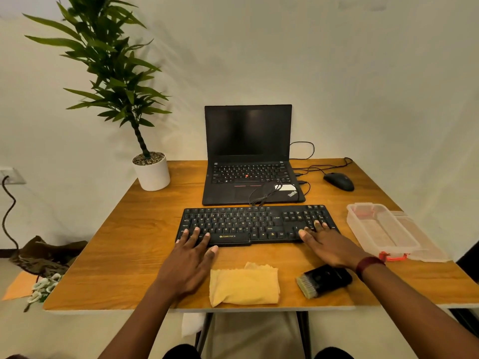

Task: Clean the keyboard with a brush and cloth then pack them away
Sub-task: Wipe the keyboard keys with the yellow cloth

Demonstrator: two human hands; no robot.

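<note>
light: dim, warm | shadows: soft, on wall behind plant | edges: wide-angle bowing

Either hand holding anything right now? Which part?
Nothing held: left hand and right hand rest flat on the keyboard; cloth and brush lie ungripped.

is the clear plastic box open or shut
Open: the clear plastic box has no lid on; its lid lies beside it.
</note>
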